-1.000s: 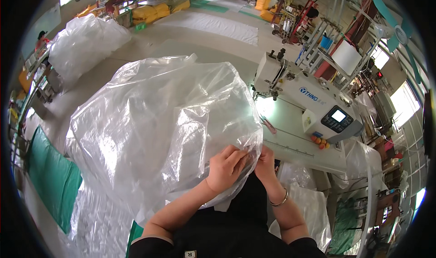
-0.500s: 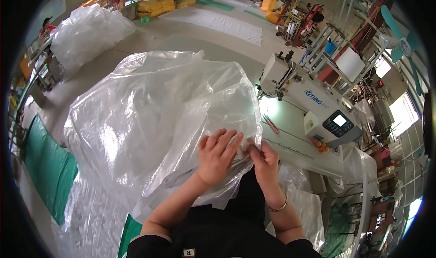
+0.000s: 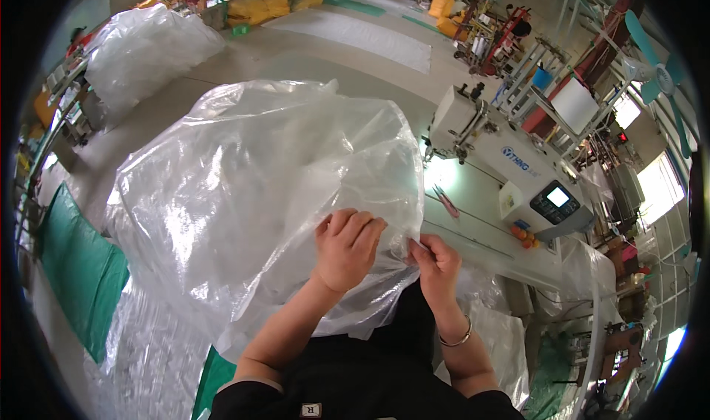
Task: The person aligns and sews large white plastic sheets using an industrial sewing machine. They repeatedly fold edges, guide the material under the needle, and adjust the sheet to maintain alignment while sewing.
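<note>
A large clear plastic sheet [image 3: 244,168] billows over the table in front of me, its edge running down the right side toward my hands. My right hand [image 3: 438,261] pinches that edge between thumb and fingers near its lower right corner. Just left of it, my left hand [image 3: 347,248] lies on the sheet with its fingers curled in, apparently gripping a fold; its fingertips are partly hidden. Beyond the right hand stands a white sewing machine [image 3: 510,150], its lamp lighting the bed. The sheet's edge lies close to the needle area.
Pink-handled snips [image 3: 447,201] lie on the machine table [image 3: 481,228]. Small orange and red round items [image 3: 525,236] sit by the machine's base. A thread cone [image 3: 575,105] stands behind. Another plastic heap [image 3: 148,58] rests far left, and a green sheet [image 3: 81,272] hangs near left.
My left hand's fingers have curled in from a flat, spread pose, and the hand has shifted slightly left. My right hand still pinches the edge, a little farther right in view.
</note>
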Available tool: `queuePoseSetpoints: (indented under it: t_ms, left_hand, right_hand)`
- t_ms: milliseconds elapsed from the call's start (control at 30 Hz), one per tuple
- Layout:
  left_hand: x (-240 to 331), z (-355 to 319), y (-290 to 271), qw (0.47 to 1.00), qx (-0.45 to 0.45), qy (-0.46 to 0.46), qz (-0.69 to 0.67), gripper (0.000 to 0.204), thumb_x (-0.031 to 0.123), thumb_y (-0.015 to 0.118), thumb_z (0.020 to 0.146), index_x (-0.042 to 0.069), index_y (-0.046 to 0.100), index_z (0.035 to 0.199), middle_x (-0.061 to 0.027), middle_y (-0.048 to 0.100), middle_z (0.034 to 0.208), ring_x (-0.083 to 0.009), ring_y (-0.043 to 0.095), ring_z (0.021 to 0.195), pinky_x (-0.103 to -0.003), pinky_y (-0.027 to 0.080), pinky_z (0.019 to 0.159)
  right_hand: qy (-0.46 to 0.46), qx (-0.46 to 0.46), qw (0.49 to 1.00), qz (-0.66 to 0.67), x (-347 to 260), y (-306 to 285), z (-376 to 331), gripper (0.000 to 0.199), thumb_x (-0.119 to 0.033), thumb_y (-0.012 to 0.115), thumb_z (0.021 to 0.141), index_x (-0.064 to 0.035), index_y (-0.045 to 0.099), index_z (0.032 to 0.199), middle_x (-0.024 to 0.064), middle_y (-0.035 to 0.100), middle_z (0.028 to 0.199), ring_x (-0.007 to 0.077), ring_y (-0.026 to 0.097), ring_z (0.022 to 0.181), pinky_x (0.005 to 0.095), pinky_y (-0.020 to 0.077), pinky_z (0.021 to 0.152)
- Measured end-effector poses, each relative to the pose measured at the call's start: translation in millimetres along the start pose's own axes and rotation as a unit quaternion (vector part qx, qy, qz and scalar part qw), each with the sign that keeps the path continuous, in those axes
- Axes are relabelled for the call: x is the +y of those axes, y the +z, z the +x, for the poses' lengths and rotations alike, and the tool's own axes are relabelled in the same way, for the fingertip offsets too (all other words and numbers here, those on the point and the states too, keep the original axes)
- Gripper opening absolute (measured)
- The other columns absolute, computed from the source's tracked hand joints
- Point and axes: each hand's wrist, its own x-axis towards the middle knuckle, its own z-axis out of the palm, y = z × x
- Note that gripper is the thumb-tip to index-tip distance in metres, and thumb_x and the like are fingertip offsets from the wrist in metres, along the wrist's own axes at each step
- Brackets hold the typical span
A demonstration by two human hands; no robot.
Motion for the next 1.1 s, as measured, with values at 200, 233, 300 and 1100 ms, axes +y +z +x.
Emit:
queuePoseSetpoints:
  t_ms: [200,233,300,1100]
  left_hand:
    - [4.6,-21.4,-12.3,0.939,-0.213,-0.108,-0.248,0.020,0.008,0.064,0.079,0.005,0.066,0.098,-0.0085,0.064,0.097,-0.0291,0.061,0.087,-0.041,0.047,0.075]
    - [12.1,-26.2,-27.0,0.882,-0.313,-0.131,-0.327,0.018,0.008,0.064,0.082,0.003,0.066,0.100,-0.0109,0.065,0.098,-0.0322,0.062,0.087,-0.043,0.049,0.076]
    - [8.4,-21.0,-67.5,0.753,-0.389,-0.142,-0.512,0.017,0.008,0.067,0.084,0.002,0.066,0.101,-0.0118,0.066,0.100,-0.0313,0.064,0.088,-0.039,0.052,0.075]
    - [-272.7,-253.2,-250.8,0.711,0.041,-0.669,-0.212,0.043,0.025,0.069,0.085,0.001,0.058,0.118,-0.0072,0.064,0.106,-0.0158,0.059,0.093,-0.030,0.045,0.082]
  right_hand:
    - [0.065,0.022,0.996,-0.059,28.2,-20.6,19.4,0.016,-0.013,0.062,0.086,0.0026,0.065,0.082,0.0032,0.064,0.065,0.0072,0.058,0.064,0.0249,0.0449,0.059]
    - [0.092,-0.009,0.991,-0.097,50.2,-41.9,23.5,0.016,-0.011,0.061,0.087,0.0021,0.067,0.094,0.0062,0.068,0.079,0.0103,0.061,0.074,0.0258,0.0476,0.067]
    - [0.021,0.098,0.995,0.019,79.2,-51.1,30.6,0.029,-0.011,0.059,0.089,0.0033,0.061,0.114,0.0108,0.067,0.101,0.0131,0.062,0.091,0.0265,0.0472,0.081]
    - [0.125,0.020,0.988,-0.089,96.5,-71.7,87.3,0.024,-0.018,0.058,0.092,-0.0066,0.055,0.072,-0.0081,0.040,0.057,0.0023,0.033,0.051,0.0242,0.0241,0.046]
